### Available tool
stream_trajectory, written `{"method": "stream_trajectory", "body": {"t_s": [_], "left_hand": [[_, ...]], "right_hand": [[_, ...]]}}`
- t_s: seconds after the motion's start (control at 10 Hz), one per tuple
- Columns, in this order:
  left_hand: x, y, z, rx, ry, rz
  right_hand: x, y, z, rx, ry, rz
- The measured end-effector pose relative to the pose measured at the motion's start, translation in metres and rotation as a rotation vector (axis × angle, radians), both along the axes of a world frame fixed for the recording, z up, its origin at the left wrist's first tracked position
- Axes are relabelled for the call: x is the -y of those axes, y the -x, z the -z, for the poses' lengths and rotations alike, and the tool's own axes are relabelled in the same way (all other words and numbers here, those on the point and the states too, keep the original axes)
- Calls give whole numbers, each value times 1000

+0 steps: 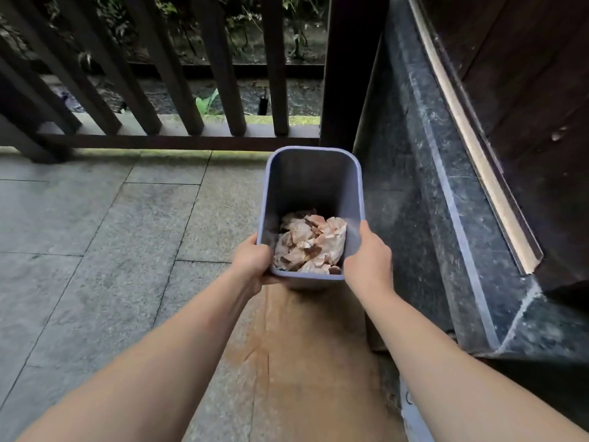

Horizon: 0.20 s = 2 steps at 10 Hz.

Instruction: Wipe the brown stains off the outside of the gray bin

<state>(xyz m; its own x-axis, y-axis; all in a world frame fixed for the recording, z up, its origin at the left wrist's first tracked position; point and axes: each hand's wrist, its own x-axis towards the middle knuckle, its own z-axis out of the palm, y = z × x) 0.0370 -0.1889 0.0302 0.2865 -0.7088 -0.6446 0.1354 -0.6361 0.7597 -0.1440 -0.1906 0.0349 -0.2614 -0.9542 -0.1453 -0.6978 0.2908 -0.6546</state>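
Left hand [251, 261] and right hand [366, 256] grip, arms outstretched.

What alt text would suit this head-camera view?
Two hands, left hand and right hand, grip the near rim of a gray bin holding crumpled brown-stained paper, on stone paving beside a dark wooden railing.

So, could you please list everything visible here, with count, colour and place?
bin: one, gray, on the floor beside the stone ledge, held at its near rim
paper wads: several, white with brown stains, inside the bin
floor: gray stone tiles, with a brown stain patch near the bin
railing: one, dark wood, behind the bin
stone ledge: one, dark speckled, right of the bin
left hand: one, grips the bin's near left corner
right hand: one, grips the bin's near right corner
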Motion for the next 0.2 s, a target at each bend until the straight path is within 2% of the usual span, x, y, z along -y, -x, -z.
{"method": "stream_trajectory", "body": {"t_s": [0.1,0.2], "left_hand": [[6,-2,0,79,-86,52],[12,0,-20,402,-152,156]], "right_hand": [[-2,-4,1,54,-83,42],[-3,-14,-21,4,-235,51]]}}
